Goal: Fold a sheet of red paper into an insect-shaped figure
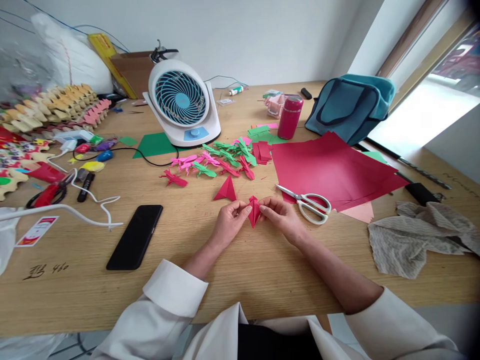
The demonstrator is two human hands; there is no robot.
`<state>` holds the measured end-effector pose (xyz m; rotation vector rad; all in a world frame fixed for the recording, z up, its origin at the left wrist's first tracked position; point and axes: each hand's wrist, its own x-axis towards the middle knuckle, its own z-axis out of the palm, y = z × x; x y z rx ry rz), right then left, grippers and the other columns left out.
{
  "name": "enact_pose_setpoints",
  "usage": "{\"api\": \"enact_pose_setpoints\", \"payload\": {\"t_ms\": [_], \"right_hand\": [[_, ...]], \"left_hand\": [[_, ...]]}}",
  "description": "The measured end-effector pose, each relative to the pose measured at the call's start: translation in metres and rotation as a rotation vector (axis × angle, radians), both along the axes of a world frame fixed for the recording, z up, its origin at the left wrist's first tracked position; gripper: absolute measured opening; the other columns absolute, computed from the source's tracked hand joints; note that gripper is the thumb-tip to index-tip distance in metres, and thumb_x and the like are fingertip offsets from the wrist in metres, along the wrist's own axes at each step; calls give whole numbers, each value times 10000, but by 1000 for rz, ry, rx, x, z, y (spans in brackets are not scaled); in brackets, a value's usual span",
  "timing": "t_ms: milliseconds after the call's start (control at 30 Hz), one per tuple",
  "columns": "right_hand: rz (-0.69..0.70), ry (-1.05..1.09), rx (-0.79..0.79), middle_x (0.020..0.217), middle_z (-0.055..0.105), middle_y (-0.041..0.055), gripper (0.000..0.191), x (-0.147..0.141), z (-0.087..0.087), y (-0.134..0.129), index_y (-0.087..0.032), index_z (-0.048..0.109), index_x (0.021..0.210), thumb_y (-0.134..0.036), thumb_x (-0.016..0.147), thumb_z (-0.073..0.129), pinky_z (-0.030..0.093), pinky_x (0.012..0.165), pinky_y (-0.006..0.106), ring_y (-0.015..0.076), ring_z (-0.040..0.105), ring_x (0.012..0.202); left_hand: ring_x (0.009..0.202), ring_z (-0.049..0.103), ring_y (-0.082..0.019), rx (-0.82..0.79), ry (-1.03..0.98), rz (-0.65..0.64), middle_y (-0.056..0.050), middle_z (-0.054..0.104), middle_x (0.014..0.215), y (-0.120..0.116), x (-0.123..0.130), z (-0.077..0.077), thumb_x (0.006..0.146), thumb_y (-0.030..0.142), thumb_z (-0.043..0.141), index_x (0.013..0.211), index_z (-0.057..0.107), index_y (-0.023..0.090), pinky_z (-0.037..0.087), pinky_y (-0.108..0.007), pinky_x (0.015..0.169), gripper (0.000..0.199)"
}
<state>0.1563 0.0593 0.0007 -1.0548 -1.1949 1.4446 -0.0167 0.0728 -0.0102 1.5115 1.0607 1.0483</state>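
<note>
Between my two hands is a small folded red paper piece [254,212], pointed at its lower end. My left hand [231,220] pinches its left edge between thumb and fingers. On the opposite edge, my right hand [282,216] has its thumb and fingers closed on the paper too. Just beyond my left hand lies a red paper triangle [225,190]. White-handled scissors [309,204] rest to the right of my right hand, partly on red paper sheets [330,170]. Farther back is a pile of folded pink, green and red paper figures [221,157].
A white fan [183,100] stands at the back, with a red flask [290,117] and a blue bag [348,107] to its right. A black phone [135,237] lies at left near a white cable [75,215]. A crumpled cloth [416,240] is at right.
</note>
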Motion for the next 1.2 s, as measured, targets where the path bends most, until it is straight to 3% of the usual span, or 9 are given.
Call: {"api": "enact_pose_setpoints", "payload": {"t_ms": [200, 333, 533, 733, 867, 1067, 1200], "right_hand": [[-20, -13, 39, 809, 691, 23, 324, 6, -2, 2, -189, 685, 901, -474, 758, 741, 540, 685, 308, 146, 630, 690], [-30, -22, 77, 820, 700, 27, 269, 8, -7, 5, -198, 689, 915, -420, 769, 729, 551, 695, 319, 154, 639, 713], [6, -27, 77, 766, 683, 13, 195, 7, -9, 6, -194, 677, 880, -361, 783, 701, 514, 652, 286, 131, 608, 658], [12, -51, 87, 785, 675, 16, 230, 6, -11, 7, -189, 663, 911, -377, 784, 704, 469, 596, 267, 123, 573, 624], [27, -50, 87, 802, 667, 9, 268, 6, -11, 6, -191, 654, 927, -405, 777, 711, 449, 580, 260, 111, 543, 604], [0, -24, 46, 752, 632, -14, 310, 5, -9, 5, -196, 648, 917, -442, 748, 730, 388, 533, 243, 95, 485, 569], [-6, -16, 25, 803, 664, 6, 334, 5, -9, 5, -196, 653, 906, -460, 726, 750, 424, 575, 252, 115, 538, 632]], "left_hand": [[616, 481, -90, 29, 19, 37, 30, 555, 690, 1, 0, -3, 856, 329, 604, 765, 581, 157, 390, -203, 599, 196], [721, 568, -108, 45, -13, 41, 9, 606, 799, 1, 2, -2, 816, 230, 605, 884, 575, 167, 451, -210, 679, 98], [758, 598, -116, 70, 27, 31, 4, 603, 833, 0, 2, 0, 778, 98, 566, 1189, 496, 187, 486, -209, 679, 427], [914, 597, -130, 264, 216, 18, -60, 578, 1127, -3, 1, -3, 751, 34, 582, 1321, 502, 244, 520, -210, 725, 612], [964, 598, -138, 354, 258, -31, -61, 550, 1191, -5, 0, 2, 754, 3, 558, 1315, 515, 256, 538, -243, 808, 617], [1097, 570, -193, 365, 255, -85, -83, 540, 1203, -7, 1, 11, 723, -21, 538, 1174, 605, 220, 540, -270, 839, 516], [1197, 528, -217, 387, 230, -126, -88, 553, 1186, -7, 1, 15, 711, -39, 511, 1185, 618, 217, 484, -335, 997, 548]]}}
